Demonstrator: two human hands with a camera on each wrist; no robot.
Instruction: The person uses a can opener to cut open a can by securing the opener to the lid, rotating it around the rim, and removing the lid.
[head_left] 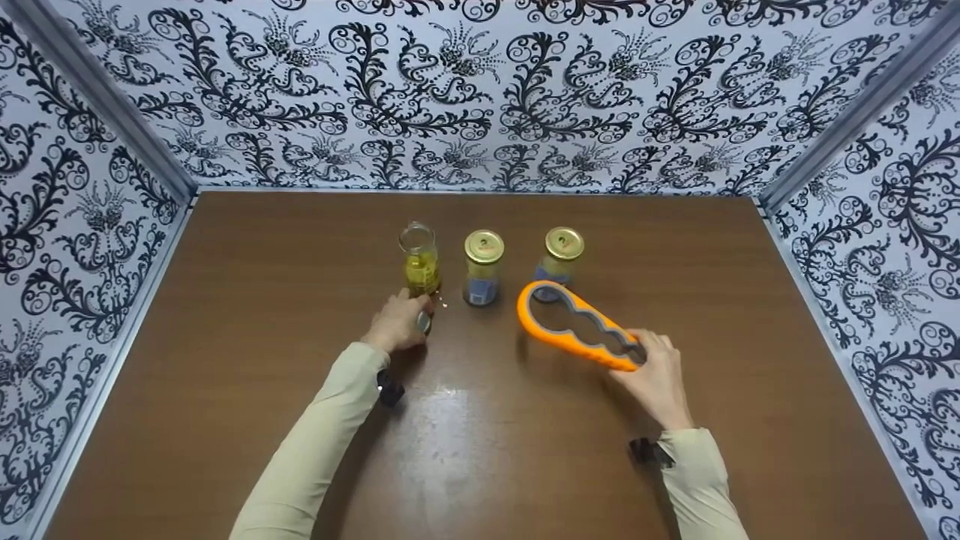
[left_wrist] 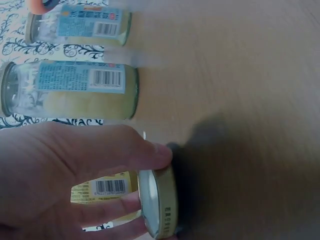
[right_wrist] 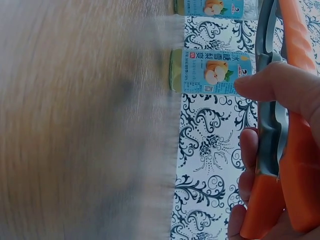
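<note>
Black-and-white patterned walls [head_left: 465,90] round wooden counter [head_left: 465,465]. Orange jar opener [head_left: 559,343], grey scalloped inner edges, held above counter, looped end in front of right lidded jar [head_left: 557,264]. Right hand [head_left: 660,379] gripping opener's narrow end, fingers curled round. Left hand [head_left: 397,321] just in front of open jar [head_left: 422,274]. Middle lidded jar [head_left: 481,279] between other two; all three upright, open one with yellow contents. Metal lid [left_wrist: 167,202] on edge, pinched between left thumb and fingers.
</note>
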